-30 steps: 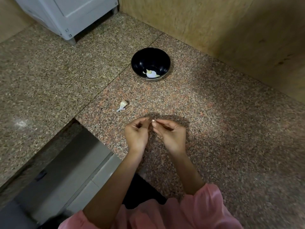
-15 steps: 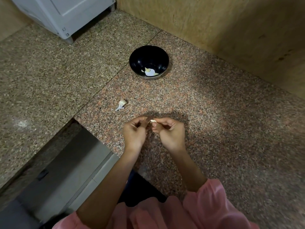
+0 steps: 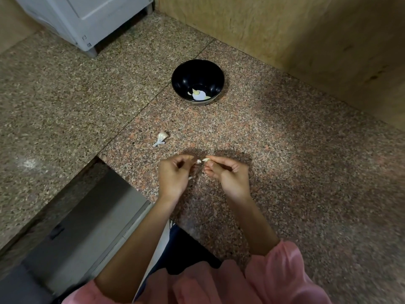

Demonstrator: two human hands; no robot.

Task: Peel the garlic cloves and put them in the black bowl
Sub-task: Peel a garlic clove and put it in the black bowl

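Observation:
My right hand [image 3: 228, 175] pinches a small garlic clove [image 3: 206, 159] between thumb and forefinger above the granite counter. My left hand [image 3: 174, 175] is close beside it, fingers curled, pinching a scrap of white skin [image 3: 198, 161]; another scrap shows under its palm. The black bowl [image 3: 184, 79] stands farther back on the counter and holds a few pale peeled pieces [image 3: 199, 95]. An unpeeled clove with a papery tail [image 3: 161, 138] lies on the counter left of my hands.
The granite counter [image 3: 306, 172] ends at a step-down edge on my left. A wooden wall panel [image 3: 295, 29] runs behind the bowl, and a white appliance [image 3: 87, 16] stands at the far left corner. Pink sleeves fill the bottom.
My hands have drawn slightly apart; a scrap of skin has come away from the clove towards my left hand. The view has shifted a little.

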